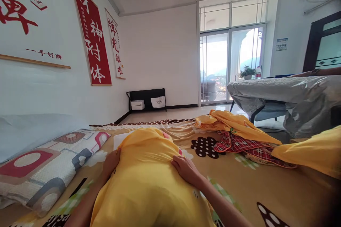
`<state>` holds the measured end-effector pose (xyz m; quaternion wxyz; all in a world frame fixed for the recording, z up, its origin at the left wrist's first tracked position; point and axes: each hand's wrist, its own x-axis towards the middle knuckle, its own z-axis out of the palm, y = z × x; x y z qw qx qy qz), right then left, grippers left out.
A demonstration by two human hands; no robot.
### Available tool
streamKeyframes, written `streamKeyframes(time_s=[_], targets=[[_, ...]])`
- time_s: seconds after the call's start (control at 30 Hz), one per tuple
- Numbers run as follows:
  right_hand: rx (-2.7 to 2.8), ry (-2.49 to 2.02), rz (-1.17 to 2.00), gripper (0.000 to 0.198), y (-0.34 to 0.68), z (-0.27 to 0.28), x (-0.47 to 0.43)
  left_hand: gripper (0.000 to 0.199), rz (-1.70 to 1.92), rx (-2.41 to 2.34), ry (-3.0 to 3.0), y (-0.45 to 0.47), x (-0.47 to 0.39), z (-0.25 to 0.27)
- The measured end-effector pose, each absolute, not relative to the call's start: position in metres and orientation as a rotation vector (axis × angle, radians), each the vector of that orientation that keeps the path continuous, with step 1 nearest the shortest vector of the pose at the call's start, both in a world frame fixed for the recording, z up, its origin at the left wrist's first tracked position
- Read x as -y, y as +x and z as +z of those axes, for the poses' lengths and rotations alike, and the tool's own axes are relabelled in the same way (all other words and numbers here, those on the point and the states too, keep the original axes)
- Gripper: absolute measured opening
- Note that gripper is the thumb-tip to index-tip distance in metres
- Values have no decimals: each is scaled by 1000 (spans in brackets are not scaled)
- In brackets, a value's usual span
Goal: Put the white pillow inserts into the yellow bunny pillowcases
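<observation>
A bulging yellow pillow [149, 177] lies on the patterned bed cover right in front of me, its surface smooth with a few creases. On its left edge, near the far end, my left hand [113, 161] is closed, with the fingertips hidden behind the fabric. My right hand [185, 168] grips the opposite edge, its fingers curled on the cloth. Small pink patches show at the pillow's far right side. Something white [121, 140] peeks out beyond its far left corner; what it is, I cannot tell.
To the left lies a patterned pillow [50, 166] beside a pale one [34, 131]. Crumpled yellow cloth [234, 124] and red plaid cloth [239, 145] lie at right on the bed cover [229, 188]. Beyond stand a plastic-covered table [279, 87] and a black rack [146, 95].
</observation>
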<state>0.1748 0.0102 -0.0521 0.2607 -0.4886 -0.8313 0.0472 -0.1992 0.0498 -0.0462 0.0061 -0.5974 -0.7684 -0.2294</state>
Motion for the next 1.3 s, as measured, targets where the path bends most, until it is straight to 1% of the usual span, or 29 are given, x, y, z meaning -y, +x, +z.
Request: streamKeyframes(time_s=[0.13, 0.23, 0.3, 0.33, 0.4, 0.5, 0.57, 0.63, 0.7, 0.8, 0.87, 0.97, 1.03, 1.1, 1.2, 1.3], targets=[[2209, -1333, 80, 29, 168, -46, -8, 33, -658, 2338, -1814, -209, -26, -27], [2249, -1247, -66, 29, 168, -40, 2, 33, -817, 2045, -1944, -200, 26, -10], [2300, -1178, -174, 28, 169, -33, 10, 31, -893, 1814, -2282, -188, 74, -5], [2317, -1160, -218, 28, 169, -29, 14, 31, -857, 1751, -2471, -183, 100, -6], [2319, -1171, -286, 28, 168, -20, 20, 29, -792, 1717, -2663, -172, 144, -11], [2279, -1218, -342, 29, 161, -6, 28, 33, -769, 1808, -2689, -159, 178, -27], [2269, -1229, -341, 30, 155, 1, 31, 29, -742, 1917, -2684, -155, 180, -40], [2272, -1248, -319, 29, 150, 5, 32, 34, -737, 2009, -2687, -153, 174, -50], [2263, -1298, -268, 28, 147, 6, 32, 39, -828, 2068, -2664, -154, 168, -55], [2224, -1359, -203, 26, 144, 7, 36, 45, -928, 2148, -2660, -159, 166, -49], [2238, -1285, -191, 24, 139, 8, 47, 48, -929, 2174, -2703, -164, 170, -40], [2382, -949, -143, 23, 125, 10, 79, 47, -960, 2176, -2738, -171, 179, -26], [2494, -713, -88, 27, 112, 8, 102, 46, -966, 2181, -2730, -174, 185, -18], [2562, -580, -60, 35, 99, 2, 120, 44, -956, 2159, -2695, -175, 189, -11], [2583, -531, -76, 47, 84, -12, 130, 40, -917, 2055, -2634, -169, 189, 3], [2586, -565, -88, 51, 74, -23, 127, 39, -830, 1999, -2652, -155, 186, 17]])
